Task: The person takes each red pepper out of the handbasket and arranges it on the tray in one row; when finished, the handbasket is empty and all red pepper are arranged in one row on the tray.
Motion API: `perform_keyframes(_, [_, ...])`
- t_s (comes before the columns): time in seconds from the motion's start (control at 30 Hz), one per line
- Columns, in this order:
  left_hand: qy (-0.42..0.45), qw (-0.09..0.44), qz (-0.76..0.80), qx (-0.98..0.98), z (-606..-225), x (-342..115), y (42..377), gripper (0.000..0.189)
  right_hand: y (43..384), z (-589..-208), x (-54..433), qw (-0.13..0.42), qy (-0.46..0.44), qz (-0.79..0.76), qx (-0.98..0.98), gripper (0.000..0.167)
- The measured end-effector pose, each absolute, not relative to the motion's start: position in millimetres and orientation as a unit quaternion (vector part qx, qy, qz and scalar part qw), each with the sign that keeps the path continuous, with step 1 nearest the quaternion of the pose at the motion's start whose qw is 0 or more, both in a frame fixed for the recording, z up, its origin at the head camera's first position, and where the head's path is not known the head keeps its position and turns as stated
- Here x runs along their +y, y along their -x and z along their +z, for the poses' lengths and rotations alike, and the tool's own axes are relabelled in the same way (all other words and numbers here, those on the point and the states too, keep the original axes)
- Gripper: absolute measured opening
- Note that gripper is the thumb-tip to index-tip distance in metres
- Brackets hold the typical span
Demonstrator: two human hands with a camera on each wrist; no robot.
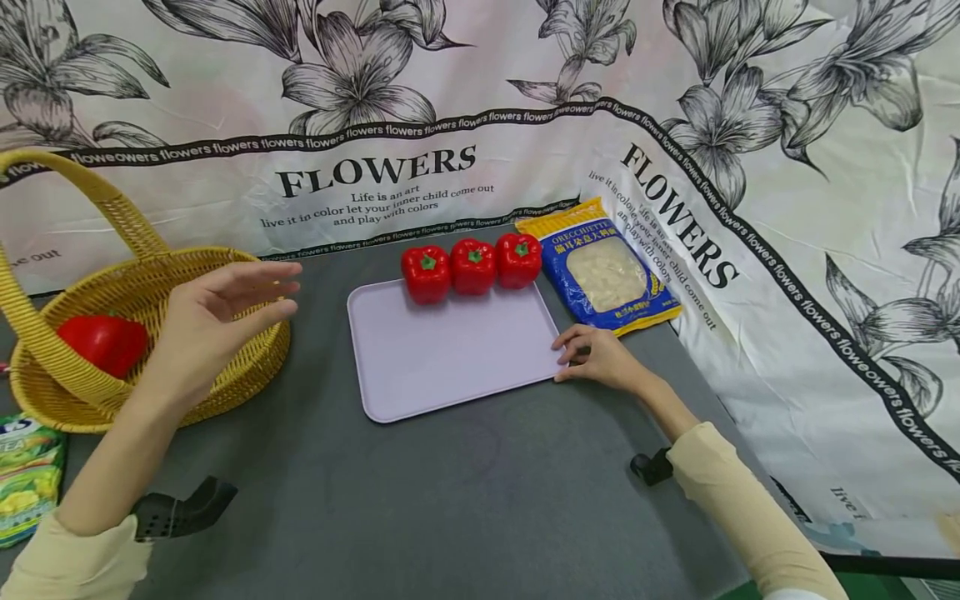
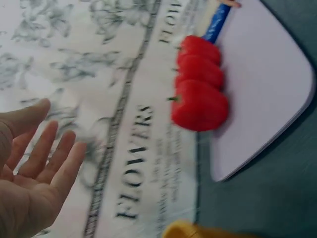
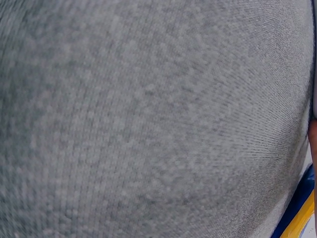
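Observation:
Three red bell peppers (image 1: 472,267) stand side by side along the far edge of a pale lilac tray (image 1: 457,350). In the left wrist view the same row of peppers (image 2: 199,105) appears, blurred, at the tray's edge. My left hand (image 1: 217,312) hovers above the yellow wicker basket (image 1: 251,358), fingers extended, thumb apart, nothing held. A red bell pepper (image 1: 108,343) lies inside that basket. At the tray's near right corner, my right hand (image 1: 600,358) grips the rim with bent fingers and thumb. The right wrist view shows mostly grey tabletop, with only a sliver of finger.
A blue and yellow orecchiette pasta bag (image 1: 603,271) lies right of the tray, close to the right hand. Left of the near tabletop is a green and yellow packet (image 1: 30,479). A flower-printed cloth (image 1: 525,158) stands behind the grey table (image 1: 450,500).

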State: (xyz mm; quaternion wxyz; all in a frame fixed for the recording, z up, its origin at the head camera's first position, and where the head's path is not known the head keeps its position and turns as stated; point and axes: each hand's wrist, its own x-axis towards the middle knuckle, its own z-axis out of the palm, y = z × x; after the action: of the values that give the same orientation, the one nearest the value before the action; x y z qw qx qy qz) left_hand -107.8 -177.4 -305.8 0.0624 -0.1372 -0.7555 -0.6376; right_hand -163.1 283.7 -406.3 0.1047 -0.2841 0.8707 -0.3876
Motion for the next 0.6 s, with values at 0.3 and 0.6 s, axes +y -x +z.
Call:
perform_keyframes(0.3, [0.292,-0.054,-0.666,-0.685,-309.9,-245.4,65.6,0.040,176.9,-435.8,297.8,0.104,0.274,-0.395,0.871,0.015])
perform_keyframes(0.6, [0.429,-0.180,-0.691,-0.552,-344.0,-316.7,45.4,0.049,174.8,-433.9,297.3,0.103,0.266,-0.397,0.872,0.016])
